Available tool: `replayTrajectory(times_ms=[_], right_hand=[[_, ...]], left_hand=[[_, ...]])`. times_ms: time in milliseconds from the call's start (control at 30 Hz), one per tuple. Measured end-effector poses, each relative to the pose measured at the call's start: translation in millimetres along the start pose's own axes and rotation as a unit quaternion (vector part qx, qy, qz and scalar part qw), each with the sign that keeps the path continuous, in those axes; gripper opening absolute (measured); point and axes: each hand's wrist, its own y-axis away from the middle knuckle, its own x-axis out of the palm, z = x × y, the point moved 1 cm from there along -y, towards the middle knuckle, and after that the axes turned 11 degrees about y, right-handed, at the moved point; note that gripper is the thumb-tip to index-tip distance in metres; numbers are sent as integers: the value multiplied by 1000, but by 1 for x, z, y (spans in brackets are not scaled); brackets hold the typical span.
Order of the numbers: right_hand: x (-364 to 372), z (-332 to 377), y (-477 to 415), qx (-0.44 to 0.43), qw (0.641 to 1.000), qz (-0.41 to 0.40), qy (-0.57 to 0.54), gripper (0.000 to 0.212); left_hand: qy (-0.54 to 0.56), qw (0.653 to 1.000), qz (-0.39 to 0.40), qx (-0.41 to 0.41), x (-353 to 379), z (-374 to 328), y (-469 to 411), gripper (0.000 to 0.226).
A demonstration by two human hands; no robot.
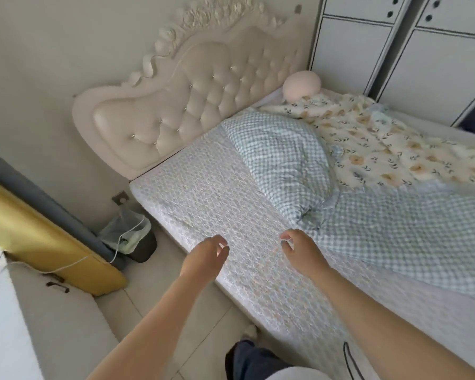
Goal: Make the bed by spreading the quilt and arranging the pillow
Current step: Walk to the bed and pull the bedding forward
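Your left hand [207,253] & right hand [299,246] hover over the bed [203,187] near edge, fingers loosely curled, holding nothing; checked pillow [283,160] lies by the headboard [203,91], floral quilt [376,144] bunched beyond.

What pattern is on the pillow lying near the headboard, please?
A blue-and-white check; the pillow shows best in the head view.
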Motion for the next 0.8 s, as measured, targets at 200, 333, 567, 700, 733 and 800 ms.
replayTrajectory(times_ms=[200,333,567,700,733,800], right_hand=[[8,-10,-83,70,997,3,-45,26],[7,-18,-124,135,986,-1,-96,25],[8,-61,-170,314,928,-45,-197,26],[19,-91,-207,401,882,-66,-241,25],[21,-98,-220,419,871,-74,-244,26],[30,-116,-249,450,852,-90,-253,30]], left_hand=[[-25,994,102,41,-10,1,-105,27],[-62,986,139,66,-16,-1,-173,28],[-71,962,250,81,19,-11,-266,28],[-74,943,312,91,59,1,-322,37],[-77,937,324,105,69,4,-340,41],[-87,925,346,130,90,8,-378,46]])
